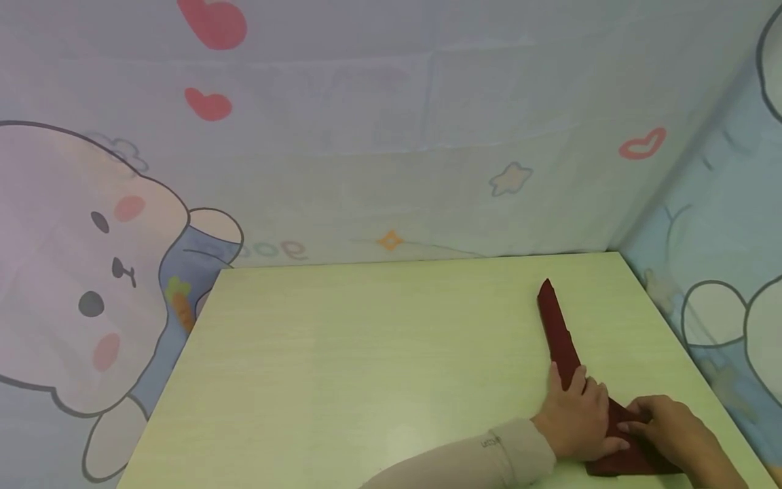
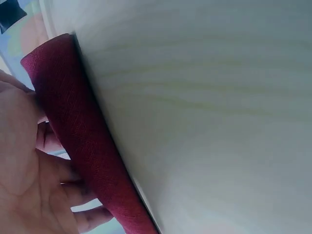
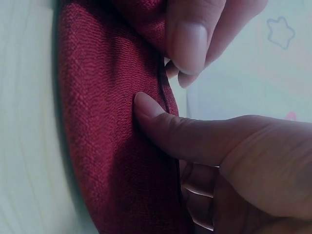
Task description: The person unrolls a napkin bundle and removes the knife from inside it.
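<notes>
A dark red cloth [image 1: 557, 333], folded into a long narrow strip, slants across the right part of the table and widens at its near end. My left hand [image 1: 574, 418] lies over its middle with fingers spread. In the left wrist view, the fingers of my left hand [image 2: 44, 175] touch the edge of the red cloth [image 2: 83, 122]. At the near, wider part, my right hand [image 1: 675, 431] pinches the cloth's edge. The right wrist view shows my right hand [image 3: 234, 151] with its thumb on the red cloth [image 3: 112, 112] and other fingers behind the edge, partly hidden.
The pale wooden table [image 1: 342, 353] extends left of the cloth. Behind it hangs a light curtain [image 1: 366, 122] printed with hearts and a bear, and another printed sheet [image 1: 727, 224] stands along the right side.
</notes>
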The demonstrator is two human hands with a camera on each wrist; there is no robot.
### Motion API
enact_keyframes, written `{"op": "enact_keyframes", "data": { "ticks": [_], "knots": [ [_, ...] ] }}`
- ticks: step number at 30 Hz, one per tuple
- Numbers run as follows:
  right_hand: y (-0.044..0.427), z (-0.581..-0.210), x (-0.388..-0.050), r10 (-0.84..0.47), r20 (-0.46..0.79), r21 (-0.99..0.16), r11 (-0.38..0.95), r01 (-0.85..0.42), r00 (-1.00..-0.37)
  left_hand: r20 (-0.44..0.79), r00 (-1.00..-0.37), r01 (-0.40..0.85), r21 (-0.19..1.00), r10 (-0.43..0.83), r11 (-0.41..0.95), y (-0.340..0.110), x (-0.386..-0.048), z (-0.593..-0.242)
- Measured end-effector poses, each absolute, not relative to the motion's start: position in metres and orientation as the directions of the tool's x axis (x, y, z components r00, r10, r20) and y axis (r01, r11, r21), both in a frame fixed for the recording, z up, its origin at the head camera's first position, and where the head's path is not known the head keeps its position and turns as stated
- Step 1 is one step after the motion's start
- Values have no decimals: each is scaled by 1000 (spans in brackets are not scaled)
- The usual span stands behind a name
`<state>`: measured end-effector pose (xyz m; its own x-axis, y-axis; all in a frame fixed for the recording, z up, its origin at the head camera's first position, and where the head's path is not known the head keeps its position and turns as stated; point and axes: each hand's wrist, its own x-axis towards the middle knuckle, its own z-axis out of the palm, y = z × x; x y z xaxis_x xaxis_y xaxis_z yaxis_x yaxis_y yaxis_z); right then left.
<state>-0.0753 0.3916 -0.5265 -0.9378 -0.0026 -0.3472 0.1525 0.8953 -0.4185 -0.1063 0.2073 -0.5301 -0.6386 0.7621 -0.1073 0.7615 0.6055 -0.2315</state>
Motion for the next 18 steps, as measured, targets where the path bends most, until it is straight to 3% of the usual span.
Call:
{"op": "enact_keyframes", "data": {
  "ticks": [18],
  "knots": [
    [390,-525,-75,22,-387,-378,908,180,-922,-268,-670,743,-237,693,626,201,-109,-527]
  ]
}}
